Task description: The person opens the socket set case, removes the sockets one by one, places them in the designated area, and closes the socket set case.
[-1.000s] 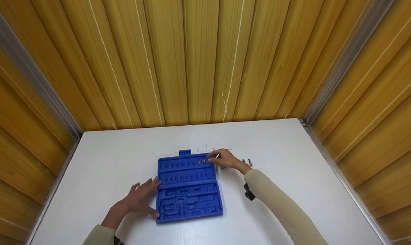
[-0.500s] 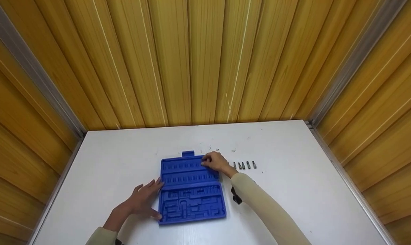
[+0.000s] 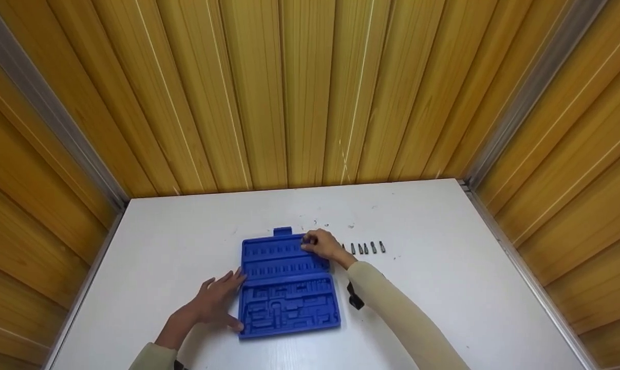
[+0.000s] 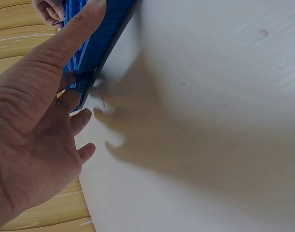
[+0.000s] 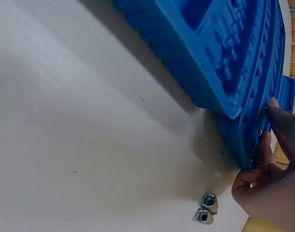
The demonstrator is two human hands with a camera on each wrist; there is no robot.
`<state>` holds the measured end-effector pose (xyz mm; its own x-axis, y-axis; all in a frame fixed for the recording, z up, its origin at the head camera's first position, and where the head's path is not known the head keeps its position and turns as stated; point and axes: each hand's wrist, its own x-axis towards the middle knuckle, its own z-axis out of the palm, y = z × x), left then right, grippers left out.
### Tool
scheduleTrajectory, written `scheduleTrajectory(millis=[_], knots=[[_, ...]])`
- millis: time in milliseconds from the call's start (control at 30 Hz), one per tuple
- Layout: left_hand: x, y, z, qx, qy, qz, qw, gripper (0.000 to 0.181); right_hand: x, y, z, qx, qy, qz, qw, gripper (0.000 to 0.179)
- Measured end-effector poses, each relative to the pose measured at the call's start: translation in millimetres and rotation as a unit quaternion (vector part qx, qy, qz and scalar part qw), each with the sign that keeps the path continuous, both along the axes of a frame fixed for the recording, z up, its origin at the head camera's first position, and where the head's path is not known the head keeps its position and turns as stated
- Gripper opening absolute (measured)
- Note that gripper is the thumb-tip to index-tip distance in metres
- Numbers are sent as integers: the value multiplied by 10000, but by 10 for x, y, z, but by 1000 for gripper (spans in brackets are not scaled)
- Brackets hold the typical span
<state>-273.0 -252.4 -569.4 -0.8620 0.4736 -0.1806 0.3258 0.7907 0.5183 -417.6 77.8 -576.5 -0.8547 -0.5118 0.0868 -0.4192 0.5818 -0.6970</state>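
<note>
An open blue plastic tool case (image 3: 289,303) lies flat on the white table, its two moulded halves spread. My left hand (image 3: 214,300) rests against the case's left edge, thumb at the near corner and other fingers spread along the side. At the far half, my right hand (image 3: 322,244) pinches a small metal screwdriver bit over the upper row of slots; in the left wrist view the bit (image 4: 57,21) shows at its fingertips. Most of that bit is hidden by the fingers. Several loose screwdriver bits (image 3: 366,248) lie in a row right of the hand.
The white table (image 3: 423,216) meets a yellow wood-pattern wall (image 3: 310,103) at the back, with similar walls on both sides. A blue latch tab (image 3: 282,231) sticks out from the case's far edge. Small dark specks dot the table behind the case.
My right hand has moved left along the upper slots, covering the two bits seen standing there earlier. More of the loose bits show beside the wrist. My left hand keeps its place at the case.
</note>
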Motion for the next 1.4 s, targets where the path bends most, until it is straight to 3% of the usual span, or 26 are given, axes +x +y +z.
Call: scheduleTrajectory(millis=[167,433,700,900,1100,1400], knots=[[10,-14,-23,-18,15,-66,10000,125,-11,27,-12,-305,-202,352,9987,13],[6,-10,25,-46,30,-14,10000,124,-15,70,101,-804,-1196,356,9889,16],[-2,-13,37,-10,-43,45,10000,125,-5,223,250,-742,-1076,-142,9913,17],[8,3,33,-28,-16,0,10000,124,35,445,312,-605,-1341,-151,9890,25],[-1,-3,18,-26,-77,59,10000,124,39,706,348,-715,-1342,-29,9884,36],[6,5,25,-17,-78,60,9999,124,41,1061,342,-918,-1489,-240,9843,39]])
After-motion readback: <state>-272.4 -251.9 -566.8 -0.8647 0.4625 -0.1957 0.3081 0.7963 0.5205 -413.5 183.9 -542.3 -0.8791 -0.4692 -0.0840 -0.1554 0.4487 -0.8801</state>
